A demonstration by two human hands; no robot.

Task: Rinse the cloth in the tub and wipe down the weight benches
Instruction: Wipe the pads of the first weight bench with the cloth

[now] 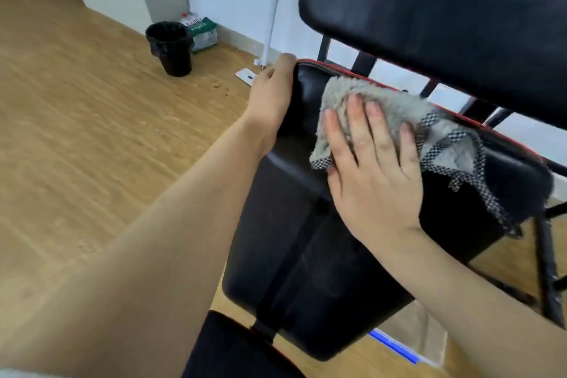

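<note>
Your right hand (372, 172) lies flat on the grey cloth (371, 92), fingers straight and slightly spread, pressing it down onto the black padded top of the weight bench (306, 270). The cloth sits at the far end of that pad, against the red-piped edge. Its fluffy grey part is under your fingertips, and a chequered black-and-white border trails off to the right and droops over the pad's right side. Your left hand (271, 95) grips the bench's far left corner, the palm against the side of the pad and the fingers curled over the edge, where the padding hides them. A second black pad (445, 9) stands tilted above and beyond the bench's far edge, carried on dark metal bars. The black frame legs (546, 255) run down just off the bench's right side. On the wooden floor (92, 132), well to the left of and beyond the bench, a black bin (171, 46) with a liner stands near the wall. A green-and-white bag (202, 32) rests against it. A flat, pale sheet with a blue edge (411, 334) lies on the floor beside the bench's near right corner.
</note>
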